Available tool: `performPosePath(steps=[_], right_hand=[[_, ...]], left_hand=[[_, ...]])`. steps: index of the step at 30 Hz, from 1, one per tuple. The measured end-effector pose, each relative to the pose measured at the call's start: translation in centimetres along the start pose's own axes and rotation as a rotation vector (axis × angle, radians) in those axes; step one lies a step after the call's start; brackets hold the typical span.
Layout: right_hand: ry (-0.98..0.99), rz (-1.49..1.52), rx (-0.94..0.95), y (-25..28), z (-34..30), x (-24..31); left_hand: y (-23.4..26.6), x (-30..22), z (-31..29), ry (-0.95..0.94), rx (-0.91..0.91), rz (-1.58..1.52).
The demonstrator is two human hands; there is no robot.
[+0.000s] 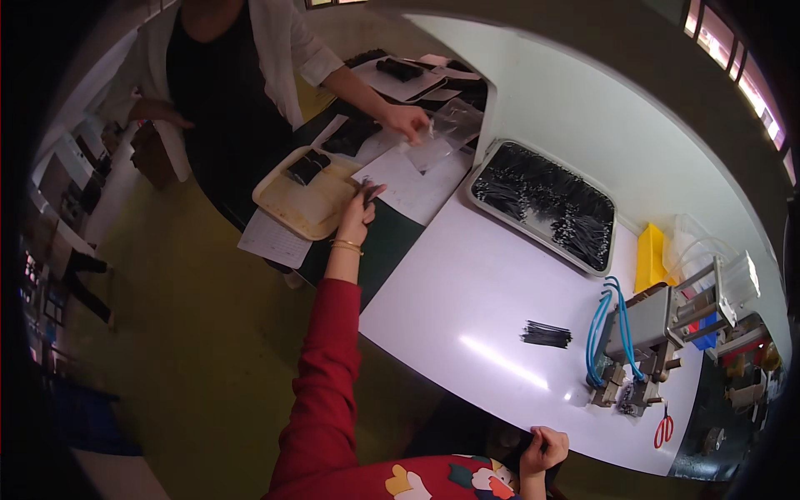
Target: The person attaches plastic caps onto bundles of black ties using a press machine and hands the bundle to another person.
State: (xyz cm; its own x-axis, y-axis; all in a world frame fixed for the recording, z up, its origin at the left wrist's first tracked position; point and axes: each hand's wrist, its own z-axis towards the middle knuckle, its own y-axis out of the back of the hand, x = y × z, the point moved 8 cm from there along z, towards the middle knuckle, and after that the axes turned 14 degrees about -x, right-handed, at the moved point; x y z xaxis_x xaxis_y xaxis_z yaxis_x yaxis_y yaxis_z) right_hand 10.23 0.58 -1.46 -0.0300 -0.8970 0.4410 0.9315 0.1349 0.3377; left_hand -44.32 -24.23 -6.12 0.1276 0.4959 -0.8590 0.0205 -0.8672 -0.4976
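Observation:
My left arm, in a red sleeve, stretches far across to the neighbouring table. At its end my left hand (357, 214) is closed on a small dark piece (367, 193) beside the right rim of a beige tray (279, 215); the fingers partly hide the piece, so its kind is unclear. A black bundle (308, 167) lies in that tray. By the near edge of the white table (433, 325), my right hand (546, 450) rests with curled fingers, and nothing shows in them. A small bunch of thin black cables (547, 334) lies farther in on the white top.
A grey tray (477, 200) full of black cables stands against the partition. To the right are a bench press (646, 325) with blue hoses, a yellow bin (650, 257) and red-handled scissors (663, 429). Across the table, another person's hand (407, 122) touches a clear plastic bag (454, 125).

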Motion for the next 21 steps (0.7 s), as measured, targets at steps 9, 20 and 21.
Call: performPosePath(steps=[9, 20, 21], right_hand=[[-0.018, 0.196, 0.146, 0.9, 1.5, -0.5], [-0.514, 0.415, 0.053, 10.1, 4.3, -10.3], [-0.577, 0.405, -0.005, 10.5, 4.7, -11.6]], left_hand=[[-11.1, -1.4, -19.4, -0.104, 0.353, 0.532], [-28.0, 16.9, -41.5, 0.359, 0.881, 0.681], [-28.4, 17.4, -41.5, 0.389, 0.876, 0.643]])
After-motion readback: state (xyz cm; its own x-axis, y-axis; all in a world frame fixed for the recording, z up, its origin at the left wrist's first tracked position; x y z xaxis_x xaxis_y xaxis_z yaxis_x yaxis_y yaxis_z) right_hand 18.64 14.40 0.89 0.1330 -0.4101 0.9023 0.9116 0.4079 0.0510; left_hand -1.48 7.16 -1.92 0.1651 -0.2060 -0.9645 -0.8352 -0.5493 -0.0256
